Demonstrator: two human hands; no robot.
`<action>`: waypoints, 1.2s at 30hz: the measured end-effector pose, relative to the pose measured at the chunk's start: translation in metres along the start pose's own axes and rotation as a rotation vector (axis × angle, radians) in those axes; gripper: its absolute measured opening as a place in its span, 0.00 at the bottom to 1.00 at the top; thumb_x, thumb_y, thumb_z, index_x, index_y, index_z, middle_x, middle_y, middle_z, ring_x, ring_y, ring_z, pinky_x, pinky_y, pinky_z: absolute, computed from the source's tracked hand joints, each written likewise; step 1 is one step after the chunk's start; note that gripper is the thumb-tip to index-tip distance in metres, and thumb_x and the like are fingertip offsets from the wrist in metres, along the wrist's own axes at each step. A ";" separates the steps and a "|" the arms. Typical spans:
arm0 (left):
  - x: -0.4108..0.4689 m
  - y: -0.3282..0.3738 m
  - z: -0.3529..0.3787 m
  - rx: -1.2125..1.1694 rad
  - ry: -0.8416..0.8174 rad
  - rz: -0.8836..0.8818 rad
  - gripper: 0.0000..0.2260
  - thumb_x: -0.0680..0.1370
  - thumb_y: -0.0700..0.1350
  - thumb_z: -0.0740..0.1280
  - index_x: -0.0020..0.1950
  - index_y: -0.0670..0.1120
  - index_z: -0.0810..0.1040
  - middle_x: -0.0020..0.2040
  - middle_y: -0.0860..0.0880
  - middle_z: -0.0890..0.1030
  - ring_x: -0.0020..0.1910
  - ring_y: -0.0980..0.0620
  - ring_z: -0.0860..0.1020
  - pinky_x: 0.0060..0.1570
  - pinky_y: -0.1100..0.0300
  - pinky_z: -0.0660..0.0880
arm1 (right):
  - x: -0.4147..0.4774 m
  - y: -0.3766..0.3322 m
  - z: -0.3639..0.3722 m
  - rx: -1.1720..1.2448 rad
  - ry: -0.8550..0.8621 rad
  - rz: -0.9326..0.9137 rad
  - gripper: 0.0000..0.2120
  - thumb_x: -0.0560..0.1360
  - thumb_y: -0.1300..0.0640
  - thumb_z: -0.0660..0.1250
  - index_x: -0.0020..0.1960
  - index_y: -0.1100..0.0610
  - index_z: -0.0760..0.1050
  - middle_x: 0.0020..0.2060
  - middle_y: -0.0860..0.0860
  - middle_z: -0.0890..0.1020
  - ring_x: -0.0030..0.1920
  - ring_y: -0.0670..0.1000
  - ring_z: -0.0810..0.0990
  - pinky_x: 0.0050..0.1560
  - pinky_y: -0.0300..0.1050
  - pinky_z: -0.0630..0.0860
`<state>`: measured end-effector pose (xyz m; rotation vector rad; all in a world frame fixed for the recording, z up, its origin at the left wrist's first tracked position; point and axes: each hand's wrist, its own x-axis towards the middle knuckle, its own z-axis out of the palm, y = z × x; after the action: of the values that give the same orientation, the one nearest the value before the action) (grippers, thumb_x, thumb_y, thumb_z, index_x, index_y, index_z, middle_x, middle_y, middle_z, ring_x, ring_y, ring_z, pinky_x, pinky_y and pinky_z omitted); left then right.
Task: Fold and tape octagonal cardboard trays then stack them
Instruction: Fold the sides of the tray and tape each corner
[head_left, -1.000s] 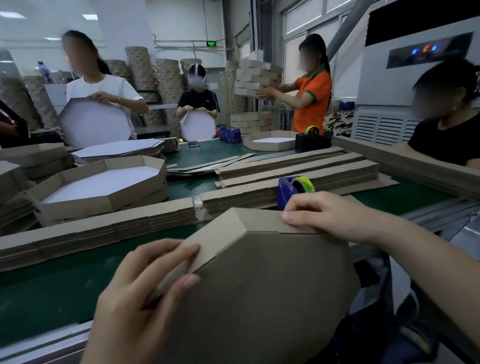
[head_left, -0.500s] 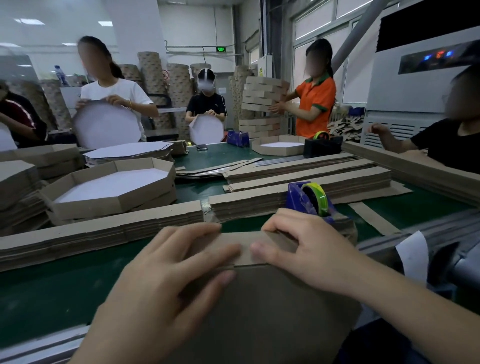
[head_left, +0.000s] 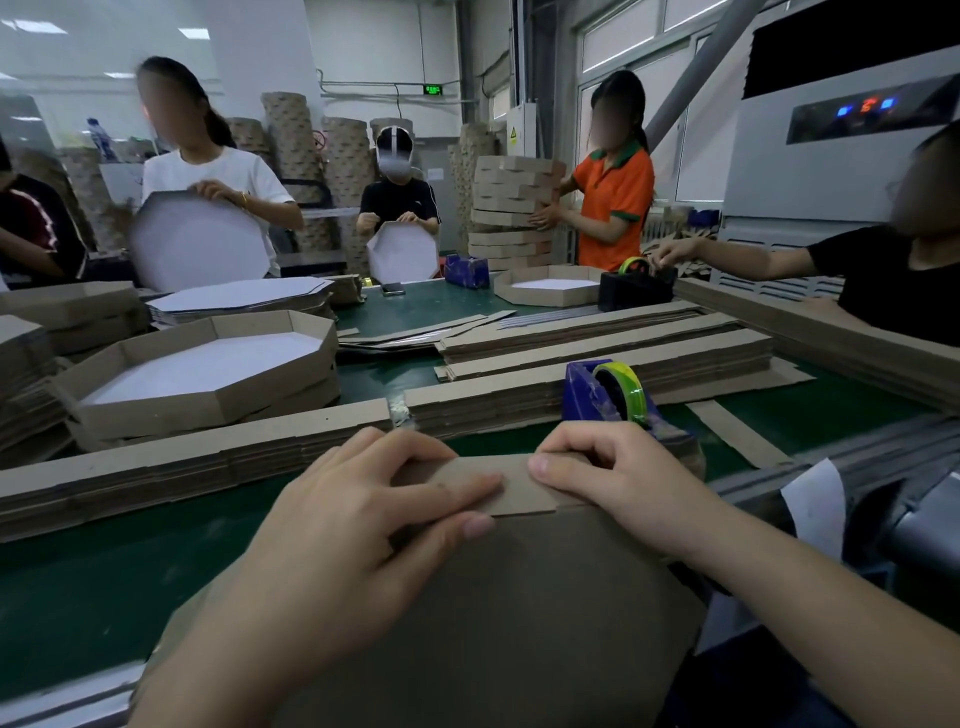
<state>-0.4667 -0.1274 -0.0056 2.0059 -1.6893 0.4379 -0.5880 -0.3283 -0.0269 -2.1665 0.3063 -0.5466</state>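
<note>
Seam: left hand (head_left: 337, 535) flat, pressing side strip (head_left: 514, 486) onto octagonal tray (head_left: 519, 623); right hand (head_left: 618, 483) pinches its edge. We hold flush, then tape.

Illumination: even and fairly bright, from ceiling panels (head_left: 201, 34) at upper left and daylight through the windows (head_left: 623, 52) at upper right, whose panes wash out to near white. Shadows: soft throughout; the lower right corner falls into deep shadow. The green table (head_left: 78, 597) carries a dull sheen. Sharpness: fair at centre, softer toward the far wall. The left hand (head_left: 353, 530) and its forearm smear slightly (worst at the lower edge). Distortion: wide-angle bending leans the machine cabinet (head_left: 810, 171) and curves the table's near edge. The cabinet's indicator lamps (head_left: 865, 106) bloom.
</note>
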 end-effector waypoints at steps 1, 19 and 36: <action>0.001 0.000 0.001 -0.006 0.004 0.002 0.17 0.76 0.62 0.57 0.58 0.63 0.81 0.52 0.59 0.78 0.50 0.54 0.78 0.44 0.52 0.78 | 0.000 0.001 0.001 -0.022 0.015 -0.019 0.08 0.76 0.47 0.68 0.43 0.48 0.82 0.39 0.47 0.83 0.43 0.44 0.80 0.48 0.47 0.77; 0.005 -0.011 0.008 -0.014 0.012 0.011 0.17 0.76 0.63 0.55 0.59 0.66 0.79 0.52 0.62 0.78 0.49 0.54 0.78 0.41 0.52 0.78 | 0.022 0.079 -0.076 -0.357 0.535 0.471 0.13 0.79 0.46 0.61 0.46 0.53 0.79 0.47 0.52 0.79 0.42 0.50 0.75 0.41 0.46 0.69; 0.009 -0.010 0.013 0.016 0.016 0.025 0.16 0.76 0.63 0.56 0.58 0.67 0.78 0.53 0.63 0.77 0.49 0.55 0.78 0.39 0.54 0.78 | 0.025 0.088 -0.062 0.548 0.682 0.621 0.06 0.70 0.58 0.74 0.38 0.58 0.78 0.31 0.52 0.73 0.26 0.46 0.64 0.30 0.41 0.64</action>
<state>-0.4562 -0.1404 -0.0133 1.9897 -1.7074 0.4767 -0.5983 -0.4342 -0.0565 -1.2106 1.0216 -0.8628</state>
